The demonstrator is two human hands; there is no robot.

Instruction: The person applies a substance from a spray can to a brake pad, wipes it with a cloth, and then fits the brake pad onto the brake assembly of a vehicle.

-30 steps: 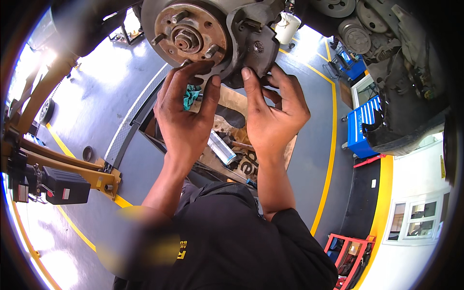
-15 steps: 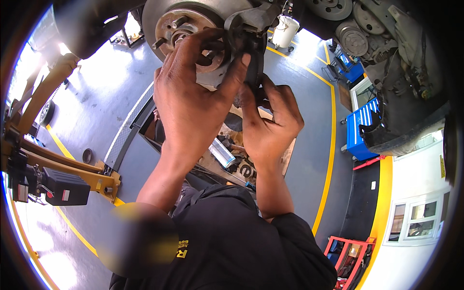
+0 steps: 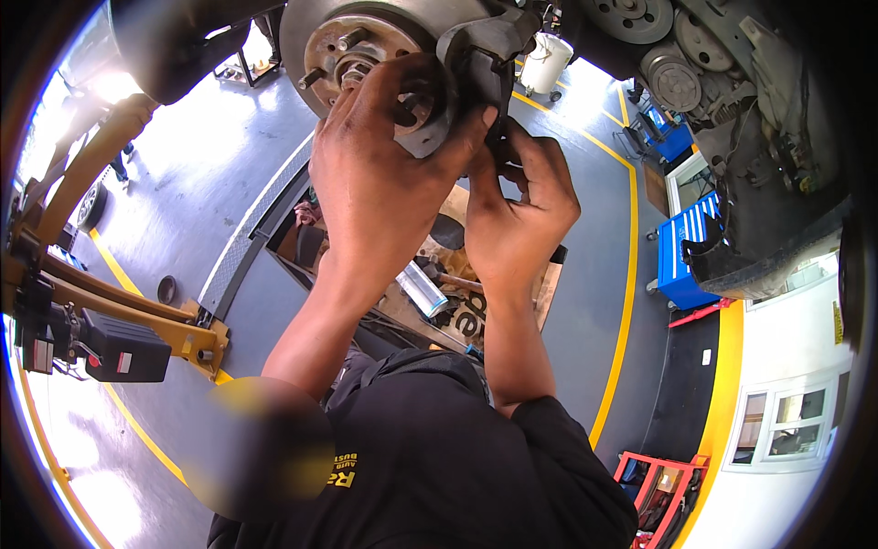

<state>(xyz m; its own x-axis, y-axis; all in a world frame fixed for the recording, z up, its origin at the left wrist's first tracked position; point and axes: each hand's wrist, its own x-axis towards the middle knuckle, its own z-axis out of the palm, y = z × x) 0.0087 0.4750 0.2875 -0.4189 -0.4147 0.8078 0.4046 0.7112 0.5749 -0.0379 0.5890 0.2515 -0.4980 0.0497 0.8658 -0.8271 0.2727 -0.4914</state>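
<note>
Overhead is a brake disc (image 3: 302, 46) with a rusty, studded hub (image 3: 380, 41). A dark metal brake caliper (image 3: 476, 46) sits at the disc's right edge. My left hand (image 3: 370, 174) reaches up in front of the hub, its fingers curled round the caliper's left side and its thumb pressed against the lower part. Just to the right, my right hand (image 3: 521, 210) is closed in a pinch at the caliper's lower end. Whatever lies between those fingertips is hidden by the fingers and shadow.
Below my hands, a work surface (image 3: 384, 306) carries a blue-and-white can (image 3: 421, 291) and several dark parts. A yellow lift arm (image 3: 174, 334) stands at left. Engine pulleys (image 3: 672, 78) hang at upper right, above a blue tool cabinet (image 3: 686, 252). A red trolley (image 3: 663, 499) stands lower right.
The disc and caliper sit slightly farther right and lower in the picture. My left hand keeps its hold. My right hand has shifted slightly up against the caliper's lower end.
</note>
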